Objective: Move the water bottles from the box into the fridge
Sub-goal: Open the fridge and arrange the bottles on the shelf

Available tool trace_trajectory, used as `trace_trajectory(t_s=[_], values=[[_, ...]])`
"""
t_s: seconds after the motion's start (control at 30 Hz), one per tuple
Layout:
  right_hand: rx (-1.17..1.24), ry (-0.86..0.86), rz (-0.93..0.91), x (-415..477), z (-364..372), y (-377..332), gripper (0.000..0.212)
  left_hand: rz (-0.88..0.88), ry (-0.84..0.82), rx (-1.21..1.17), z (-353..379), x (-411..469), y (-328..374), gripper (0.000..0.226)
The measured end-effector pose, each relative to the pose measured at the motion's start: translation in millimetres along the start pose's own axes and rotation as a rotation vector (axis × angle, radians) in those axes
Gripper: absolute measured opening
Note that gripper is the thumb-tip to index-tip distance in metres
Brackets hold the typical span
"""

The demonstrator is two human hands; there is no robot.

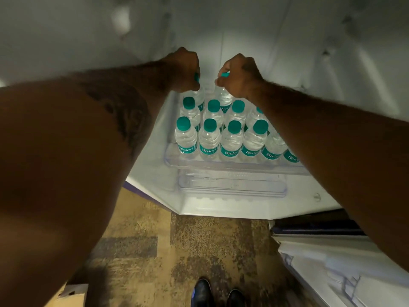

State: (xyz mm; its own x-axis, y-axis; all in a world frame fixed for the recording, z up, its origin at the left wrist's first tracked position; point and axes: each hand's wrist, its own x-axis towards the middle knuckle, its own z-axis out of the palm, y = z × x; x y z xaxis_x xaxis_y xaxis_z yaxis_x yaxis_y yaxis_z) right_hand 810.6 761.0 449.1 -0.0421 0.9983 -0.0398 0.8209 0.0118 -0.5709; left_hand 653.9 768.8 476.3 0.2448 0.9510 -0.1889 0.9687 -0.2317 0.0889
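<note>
Filling the left half of the frame, the left forearm point(66, 162) looms dark and blurred close to the lens and hides whatever is behind it. It ends at upper centre in the left hand point(184, 69), fingers curled tight round the neck of a water bottle point(199, 96); only a sliver of teal cap and the clear shoulder show below the fist. Just beside it the right hand point(239, 74) grips the neck of a second bottle point(225, 99), its cap peeking out between thumb and fingers.

Both held bottles are at the back of the fridge shelf point(221, 162). Their bases are hidden, so I cannot tell whether they rest on it. In front of them stand two rows of upright bottles point(209, 138), teal-capped and packed close together. The right forearm point(332, 162) covers the rows' right end, so their number is unclear.

Below the shelf sits a clear drawer point(232, 187), its contents hard to make out. White fridge walls point(287, 41) fill the top, soft and blurred.

At lower centre lie mottled carpet point(177, 240) and two dark shoes point(219, 293), cropped by the bottom edge. A tan cardboard box point(70, 293) shows only a corner at lower left.
</note>
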Motion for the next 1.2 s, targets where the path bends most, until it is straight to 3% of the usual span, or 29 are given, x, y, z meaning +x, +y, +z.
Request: trace_trajectory(t_s=[0.67,0.83,1.07,1.2], values=[[-0.125,-0.135,-0.051,4,23,-10,0.044,0.048,-0.167,0.149,12,12,-1,0.034],[-0.149,-0.175,-0.037,1,21,-11,0.052,-0.005,-0.144,0.149,14,8,3,0.047],[-0.137,-0.027,-0.006,-12,11,-5,0.045,-0.064,-0.15,0.13,11,-9,11,0.049],[-0.196,0.043,-0.023,-25,-1,4,0.052,-0.081,-0.005,0.064,4,-29,22,0.059]])
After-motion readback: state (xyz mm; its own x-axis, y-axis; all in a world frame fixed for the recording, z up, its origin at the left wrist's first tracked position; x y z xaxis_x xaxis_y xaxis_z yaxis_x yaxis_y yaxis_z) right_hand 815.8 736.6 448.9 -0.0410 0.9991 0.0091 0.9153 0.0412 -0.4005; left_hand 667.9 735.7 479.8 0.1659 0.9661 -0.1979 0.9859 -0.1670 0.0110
